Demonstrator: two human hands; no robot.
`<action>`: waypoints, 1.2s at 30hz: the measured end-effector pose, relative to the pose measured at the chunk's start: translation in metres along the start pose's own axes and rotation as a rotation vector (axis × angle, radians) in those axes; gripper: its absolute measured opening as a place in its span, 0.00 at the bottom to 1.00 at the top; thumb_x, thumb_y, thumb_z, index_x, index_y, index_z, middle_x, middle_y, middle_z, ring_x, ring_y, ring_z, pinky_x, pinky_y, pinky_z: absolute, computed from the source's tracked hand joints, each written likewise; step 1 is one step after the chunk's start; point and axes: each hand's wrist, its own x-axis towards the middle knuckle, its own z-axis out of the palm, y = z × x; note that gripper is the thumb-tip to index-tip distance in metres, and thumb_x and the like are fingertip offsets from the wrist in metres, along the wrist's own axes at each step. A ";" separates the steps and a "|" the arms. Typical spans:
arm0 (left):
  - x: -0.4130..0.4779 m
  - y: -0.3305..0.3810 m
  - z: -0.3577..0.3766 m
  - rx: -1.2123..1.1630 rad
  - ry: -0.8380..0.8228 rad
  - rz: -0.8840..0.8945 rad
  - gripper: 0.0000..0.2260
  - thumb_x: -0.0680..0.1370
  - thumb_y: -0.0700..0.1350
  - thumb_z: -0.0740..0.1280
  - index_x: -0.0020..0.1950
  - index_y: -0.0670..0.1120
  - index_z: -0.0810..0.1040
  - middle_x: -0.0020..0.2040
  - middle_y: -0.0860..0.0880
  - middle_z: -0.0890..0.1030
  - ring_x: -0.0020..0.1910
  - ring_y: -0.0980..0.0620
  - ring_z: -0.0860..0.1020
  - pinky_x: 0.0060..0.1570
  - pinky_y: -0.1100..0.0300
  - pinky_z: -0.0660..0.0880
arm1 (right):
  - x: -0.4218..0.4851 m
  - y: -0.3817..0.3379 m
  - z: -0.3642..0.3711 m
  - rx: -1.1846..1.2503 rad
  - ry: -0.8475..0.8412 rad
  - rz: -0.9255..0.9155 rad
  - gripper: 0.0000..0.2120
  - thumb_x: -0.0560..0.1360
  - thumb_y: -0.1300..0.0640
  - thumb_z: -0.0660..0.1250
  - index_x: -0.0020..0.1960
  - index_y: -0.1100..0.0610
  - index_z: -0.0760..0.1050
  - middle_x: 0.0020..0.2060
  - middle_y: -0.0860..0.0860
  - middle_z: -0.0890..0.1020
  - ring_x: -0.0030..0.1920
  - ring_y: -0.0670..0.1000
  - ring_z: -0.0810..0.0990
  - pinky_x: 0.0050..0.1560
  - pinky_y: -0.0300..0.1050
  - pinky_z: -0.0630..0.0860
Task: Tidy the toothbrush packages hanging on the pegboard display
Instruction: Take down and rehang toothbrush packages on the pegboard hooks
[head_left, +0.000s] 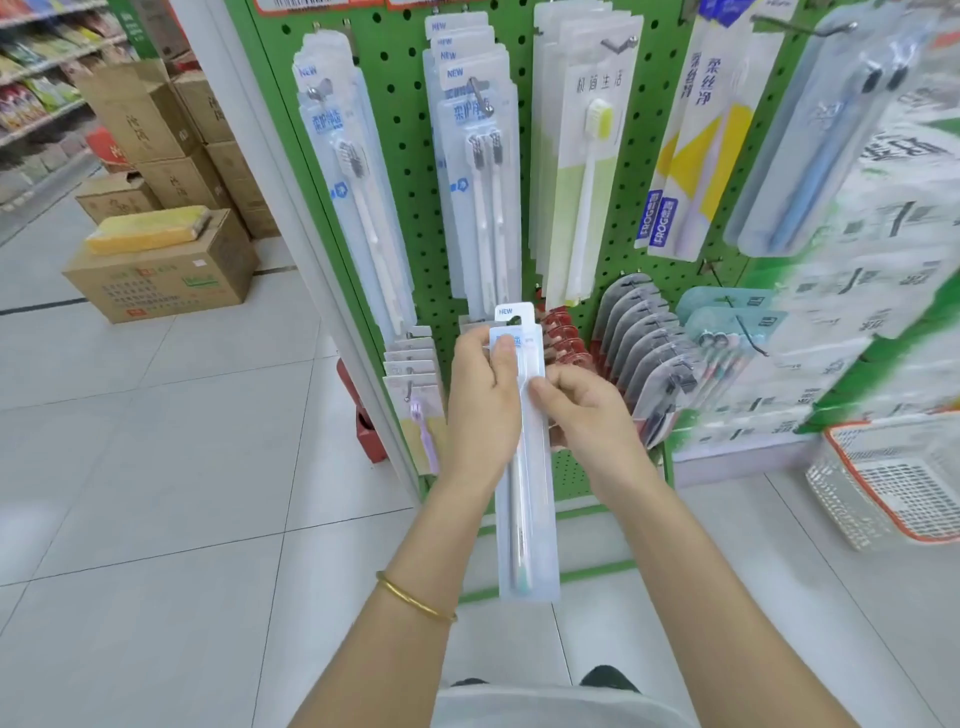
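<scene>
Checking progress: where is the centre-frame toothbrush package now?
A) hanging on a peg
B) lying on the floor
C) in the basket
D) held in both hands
D: the left hand and the right hand both hold the toothbrush package in front of the pegboard.

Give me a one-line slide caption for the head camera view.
Left hand and right hand hold a toothbrush package upright before the green pegboard display.

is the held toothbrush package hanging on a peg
No, the left hand and right hand hold the toothbrush package in front of the pegboard, on no hook.
</scene>
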 end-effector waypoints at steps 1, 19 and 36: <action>-0.003 -0.002 0.003 0.026 0.008 0.018 0.11 0.83 0.49 0.54 0.62 0.47 0.69 0.53 0.55 0.75 0.51 0.61 0.74 0.48 0.67 0.68 | -0.001 0.001 0.001 0.014 0.021 -0.012 0.11 0.77 0.57 0.64 0.37 0.60 0.73 0.33 0.53 0.73 0.33 0.50 0.70 0.35 0.45 0.68; -0.046 -0.034 -0.001 0.764 -0.645 0.280 0.39 0.74 0.58 0.69 0.76 0.48 0.50 0.73 0.47 0.62 0.60 0.47 0.74 0.45 0.57 0.66 | 0.018 0.012 -0.039 0.293 0.516 0.187 0.13 0.78 0.56 0.65 0.35 0.56 0.75 0.29 0.54 0.77 0.25 0.51 0.72 0.25 0.40 0.67; -0.033 -0.041 -0.016 0.167 -0.716 -0.300 0.15 0.80 0.52 0.59 0.63 0.46 0.67 0.51 0.41 0.80 0.46 0.43 0.82 0.50 0.43 0.79 | 0.006 0.017 -0.030 0.285 0.192 0.103 0.04 0.77 0.66 0.64 0.50 0.58 0.74 0.34 0.48 0.84 0.33 0.46 0.82 0.34 0.45 0.77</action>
